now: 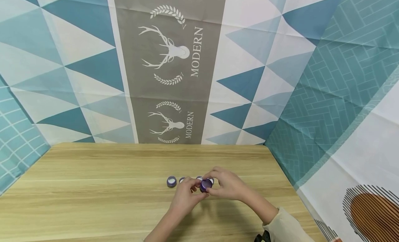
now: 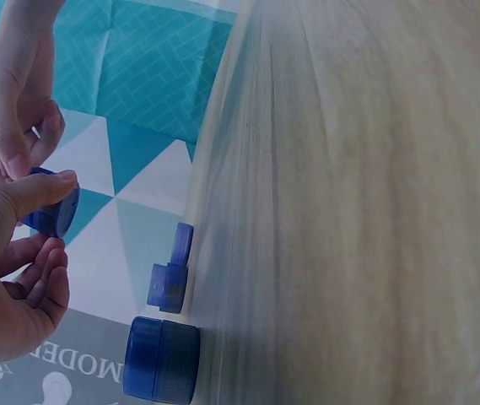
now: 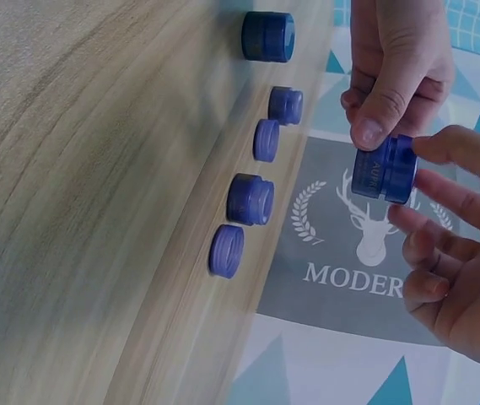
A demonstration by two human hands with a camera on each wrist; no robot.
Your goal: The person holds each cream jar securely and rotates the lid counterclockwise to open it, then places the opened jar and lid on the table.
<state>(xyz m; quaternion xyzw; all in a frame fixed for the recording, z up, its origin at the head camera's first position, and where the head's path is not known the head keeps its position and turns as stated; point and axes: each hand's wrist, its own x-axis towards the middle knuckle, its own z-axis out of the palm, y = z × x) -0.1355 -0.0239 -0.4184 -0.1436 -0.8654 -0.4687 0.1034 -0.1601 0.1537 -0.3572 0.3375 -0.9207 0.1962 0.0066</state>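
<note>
Above the table, both hands meet at a small purple jar (image 1: pixel 206 185), which looks blue in the wrist views. The left hand (image 1: pixel 185 197) pinches the jar's labelled body (image 3: pixel 371 173) between thumb and fingers. From the other side, the right hand (image 1: pixel 229 184) grips the jar's lid (image 3: pixel 403 170) with its fingertips. Beyond the hands is a row of similar pieces: a lidded jar (image 3: pixel 265 36), a smaller open jar (image 3: pixel 283 105) beside a loose lid (image 3: pixel 266 140), and another open jar (image 3: pixel 248 199) beside its own loose lid (image 3: pixel 226 251). In the head view, the hands partly cover this row.
The wood-grain table (image 1: pixel 93 200) runs back to a hanging patterned cloth (image 1: pixel 171 68) with triangles and deer heads. At the right, another cloth (image 1: pixel 352 106) drops along the table's edge. A dark strap (image 1: pixel 263 236) shows by the right sleeve (image 1: pixel 286 226).
</note>
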